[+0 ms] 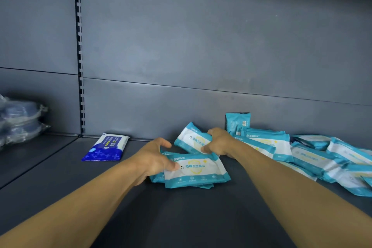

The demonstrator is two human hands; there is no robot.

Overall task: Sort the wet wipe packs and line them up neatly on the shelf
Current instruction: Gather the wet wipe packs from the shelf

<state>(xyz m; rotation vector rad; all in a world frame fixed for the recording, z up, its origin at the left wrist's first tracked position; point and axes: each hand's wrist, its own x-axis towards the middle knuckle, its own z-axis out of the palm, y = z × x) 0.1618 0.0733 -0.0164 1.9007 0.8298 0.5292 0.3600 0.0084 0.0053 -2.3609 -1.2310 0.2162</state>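
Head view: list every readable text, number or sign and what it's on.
"酒精卫生湿巾" and "10": teal pack under the left hand.
"75%", then blurred characters: dark blue pack.
Barcode, digits unreadable: upright teal pack at the back wall.
Print on the pack in the right hand and on the pile: too blurred.

One dark-blue pack (106, 147), perhaps a dozen teal packs (196, 169)

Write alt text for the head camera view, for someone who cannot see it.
Two bare arms reach onto a dark shelf: the left hand holds a small stack of teal wipe packs, the right hand lifts another teal pack. A jumbled teal pile lies right, one dark blue pack left.
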